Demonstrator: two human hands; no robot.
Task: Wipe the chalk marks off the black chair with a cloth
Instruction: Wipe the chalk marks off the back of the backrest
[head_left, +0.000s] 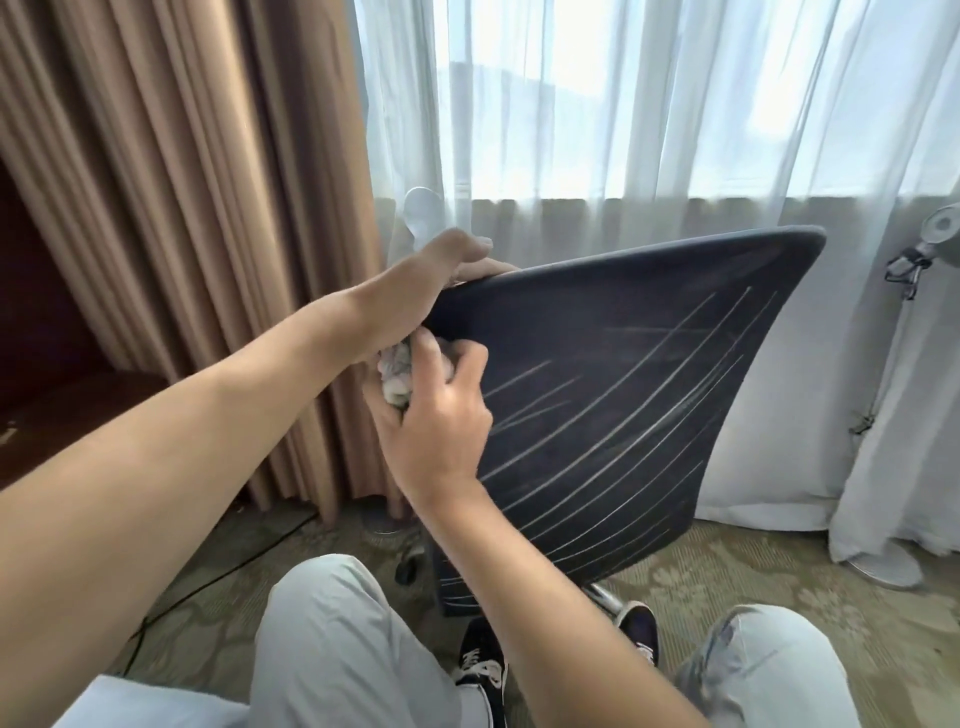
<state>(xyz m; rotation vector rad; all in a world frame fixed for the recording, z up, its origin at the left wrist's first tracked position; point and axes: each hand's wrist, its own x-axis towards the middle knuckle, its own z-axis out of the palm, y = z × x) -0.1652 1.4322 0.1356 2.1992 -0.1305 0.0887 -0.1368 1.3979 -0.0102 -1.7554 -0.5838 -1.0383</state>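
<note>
The black chair (623, 322) shows its tilted backrest to me, crossed by several long white chalk lines (639, 410) running from lower left to upper right. My left hand (441, 275) grips the backrest's top left corner, fingers curled over the rim. My right hand (441, 415) holds a crumpled pale cloth (397, 369) pressed against the left edge of the backrest, just under my left hand. Most of the cloth is hidden by my fingers.
Brown curtains (208, 208) hang at the left and sheer white curtains (623, 130) cover the window behind the chair. A floor lamp stand (898, 322) is at the right. My knees and black shoes (483, 670) sit below on patterned carpet; a cable (218, 582) crosses the floor.
</note>
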